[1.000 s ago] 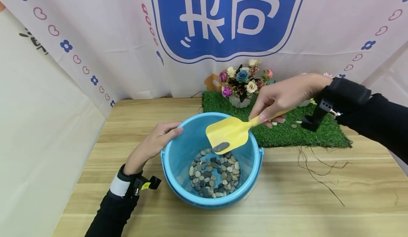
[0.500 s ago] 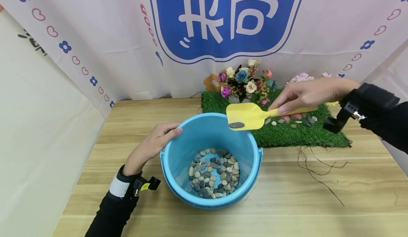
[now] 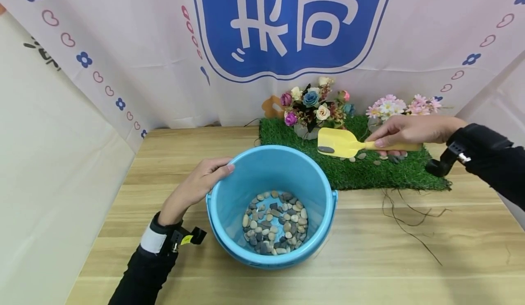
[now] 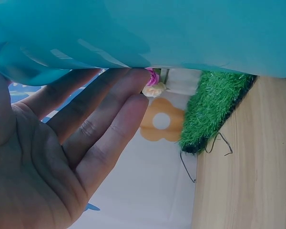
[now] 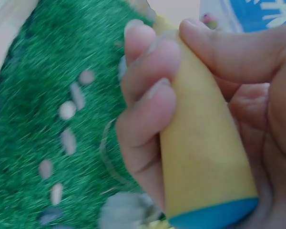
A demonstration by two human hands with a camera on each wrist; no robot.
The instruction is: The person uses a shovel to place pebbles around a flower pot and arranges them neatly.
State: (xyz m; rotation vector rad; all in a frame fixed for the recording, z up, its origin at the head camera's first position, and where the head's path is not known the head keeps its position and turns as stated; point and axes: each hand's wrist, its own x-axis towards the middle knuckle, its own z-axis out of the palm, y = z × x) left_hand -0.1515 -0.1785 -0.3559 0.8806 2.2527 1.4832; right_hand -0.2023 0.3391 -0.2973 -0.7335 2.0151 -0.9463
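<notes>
A blue bucket (image 3: 270, 154) stands upright on the table with many small pebbles (image 3: 283, 223) on its bottom. My left hand (image 3: 199, 183) holds the left side of its rim, thumb at the top edge; the left wrist view shows its fingers (image 4: 100, 124) along the outer wall. In my right hand (image 3: 404, 132) is the handle of a yellow toy shovel (image 3: 340, 142), fingers wrapped round it. One dark grey pebble (image 3: 326, 149) lies near the edge of the blade, which is over the grass mat. The right wrist view shows the handle's blue end (image 5: 214, 214) up close.
Behind the bucket lies a green artificial grass mat (image 3: 352, 177) with a row of loose pebbles (image 5: 67, 110). Two pots of artificial flowers (image 3: 310, 98) stand along its back. Dark loose threads (image 3: 404, 223) lie on the wooden table (image 3: 410, 255). A printed curtain (image 3: 229, 100) hangs behind.
My right hand has drawn the shovel away from over the bucket, to the right and over the mat, the dark pebble still on the blade. My left hand and the bucket have stayed put.
</notes>
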